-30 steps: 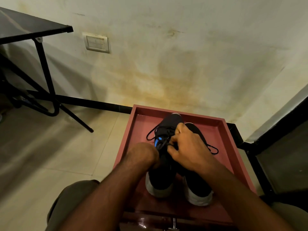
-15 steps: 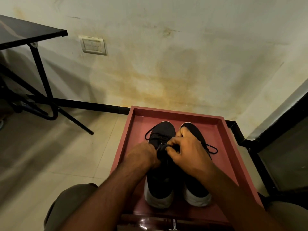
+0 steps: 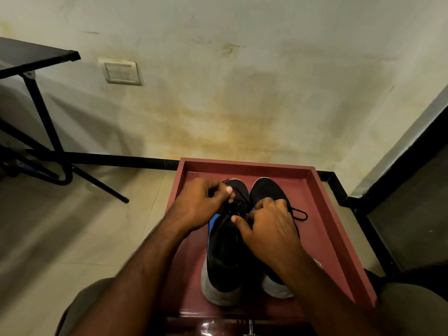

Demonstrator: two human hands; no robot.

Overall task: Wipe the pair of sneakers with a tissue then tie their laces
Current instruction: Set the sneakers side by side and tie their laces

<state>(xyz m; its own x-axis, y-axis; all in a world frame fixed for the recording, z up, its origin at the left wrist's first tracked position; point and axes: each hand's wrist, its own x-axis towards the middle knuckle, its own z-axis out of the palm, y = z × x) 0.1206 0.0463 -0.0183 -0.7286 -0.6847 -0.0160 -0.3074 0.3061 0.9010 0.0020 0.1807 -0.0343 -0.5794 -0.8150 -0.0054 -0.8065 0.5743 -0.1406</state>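
The two sneakers stand side by side in a red tray (image 3: 339, 214), toes pointing away from the person toward the wall and white heels nearest the body, so their long axis runs straight out from the person. Both hands work over the lace area of the left sneaker (image 3: 225, 251). The left hand (image 3: 201, 204) sits a little farther out, toward the toe, with its fingers curled and the thumb and fingertips pinching a black lace (image 3: 232, 202). The right hand (image 3: 269, 229) reaches across the right sneaker (image 3: 269, 192) from the other side, its fingers bent and apparently pinching the other end of the same lace near the tongue, though the exact hold is hidden by the fingers. The hands are slightly apart, so the lace seems to be drawn out sideways between them, which suggests a knot being pulled tight.

The sneakers are dark, almost black, with pale soles and a patch of blue beside the tongue of the left one. A loose loop of lace (image 3: 299, 214) from the right sneaker lies on the tray floor just right of the right hand; that shoe looks not yet tied. No tissue is visible.
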